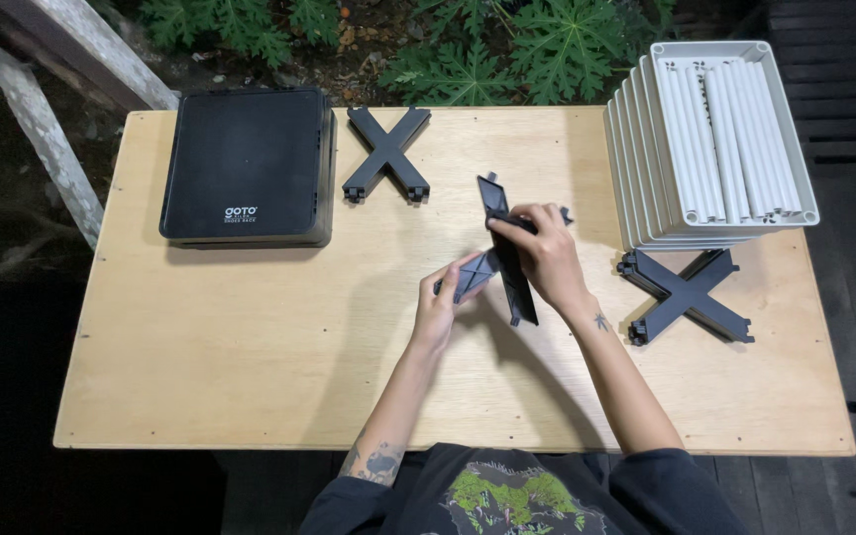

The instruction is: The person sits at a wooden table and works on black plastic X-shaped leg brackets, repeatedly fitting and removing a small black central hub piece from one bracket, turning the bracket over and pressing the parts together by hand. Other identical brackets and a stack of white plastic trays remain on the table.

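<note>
Two black crosses (386,154) lie finished on the desk (250,337); a third black strip pair (502,253) is half-joined, grasped by left hand (440,302) and right hand (539,253) fingers.

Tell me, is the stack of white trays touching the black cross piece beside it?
Cannot tell: in the head view the white tray stack overlaps the black cross piece, hiding any contact.

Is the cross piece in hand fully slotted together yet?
Cannot tell. The two black strips cross in an X, held by the left hand and right hand; fingers hide the joint.
</note>
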Motion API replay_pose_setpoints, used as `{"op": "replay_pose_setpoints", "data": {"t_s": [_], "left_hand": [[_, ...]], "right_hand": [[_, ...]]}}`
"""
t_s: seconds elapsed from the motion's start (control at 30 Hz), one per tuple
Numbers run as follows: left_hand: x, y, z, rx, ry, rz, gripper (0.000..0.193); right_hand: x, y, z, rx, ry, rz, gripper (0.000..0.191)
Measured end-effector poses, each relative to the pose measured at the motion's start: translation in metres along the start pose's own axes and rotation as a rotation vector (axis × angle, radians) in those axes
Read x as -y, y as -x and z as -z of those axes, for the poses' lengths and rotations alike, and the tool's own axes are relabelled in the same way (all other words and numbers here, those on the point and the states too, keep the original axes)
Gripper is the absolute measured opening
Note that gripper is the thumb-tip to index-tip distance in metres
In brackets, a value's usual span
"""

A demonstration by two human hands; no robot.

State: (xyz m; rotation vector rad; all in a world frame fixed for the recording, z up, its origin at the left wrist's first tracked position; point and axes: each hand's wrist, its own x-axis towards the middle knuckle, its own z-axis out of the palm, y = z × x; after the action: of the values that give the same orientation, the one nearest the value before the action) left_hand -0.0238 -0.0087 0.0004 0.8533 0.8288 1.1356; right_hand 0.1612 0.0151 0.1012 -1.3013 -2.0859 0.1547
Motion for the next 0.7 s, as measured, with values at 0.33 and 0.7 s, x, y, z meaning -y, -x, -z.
{"op": "replay_pose_setpoints", "data": {"t_s": [0.33,0.7], "left_hand": [[-0.001,-0.009,0.006,0.024,0.189,-0.070,0.056],[-0.017,0.005,-0.008,0.023,0.028,-0.076,0.056]], "right_hand": [[0.013,0.036,0.015,0.156,-0.078,-0.003,0.056],[0.014,0.019,0.002,-0.101,-0.017,-0.174,0.050]]}}
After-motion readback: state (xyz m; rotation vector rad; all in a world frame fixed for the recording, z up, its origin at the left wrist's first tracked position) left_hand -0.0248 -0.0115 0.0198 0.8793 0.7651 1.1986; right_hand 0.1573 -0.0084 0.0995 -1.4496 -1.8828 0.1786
